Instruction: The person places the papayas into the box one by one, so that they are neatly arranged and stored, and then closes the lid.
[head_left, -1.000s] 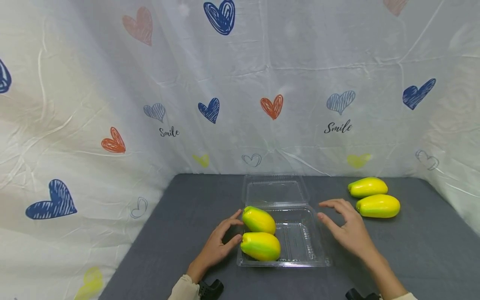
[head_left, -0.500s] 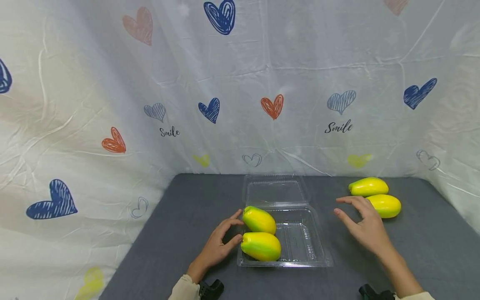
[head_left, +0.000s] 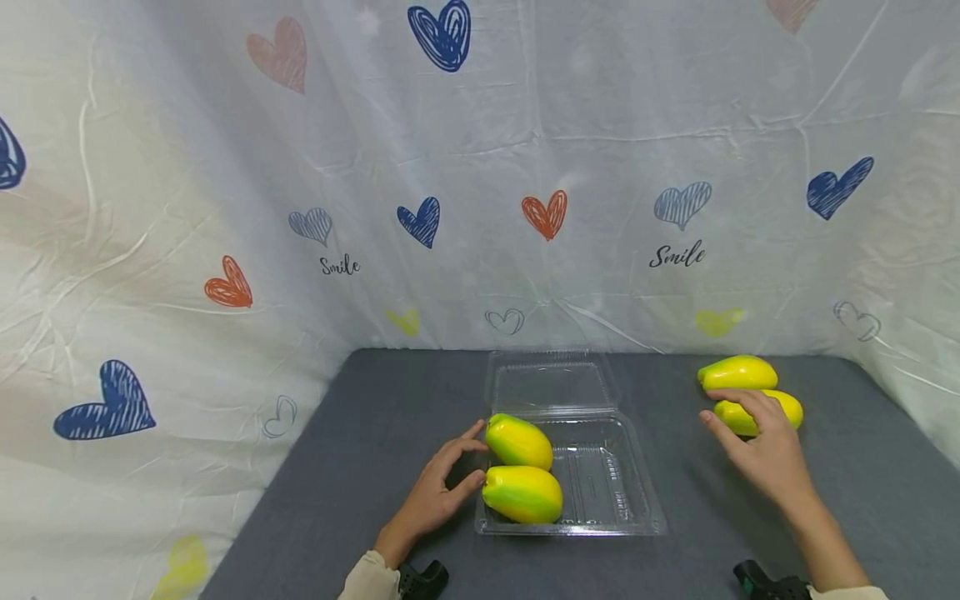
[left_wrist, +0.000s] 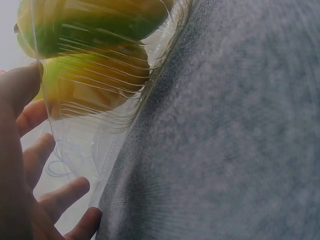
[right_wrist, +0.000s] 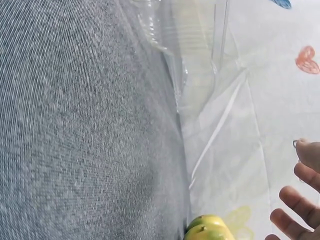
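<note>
"Smile" lettering [head_left: 677, 254] twice on curtain [head_left: 480, 158], left hand [head_left: 433, 493] released by clear container [head_left: 572, 529], right hand [head_left: 767, 452] released near yellow fruit [head_left: 789, 410]

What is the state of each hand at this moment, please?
Left hand: open, at the left edge of the clear container.
Right hand: open, holding nothing, by the nearer loose yellow fruit.

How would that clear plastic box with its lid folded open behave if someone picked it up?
The clear plastic box would probably flex, since its walls look thin and ribbed. It may dip leftward, because the two yellow-green oval fruits inside sit on that side. Its open lid might swing, appearing joined along one edge.
</note>
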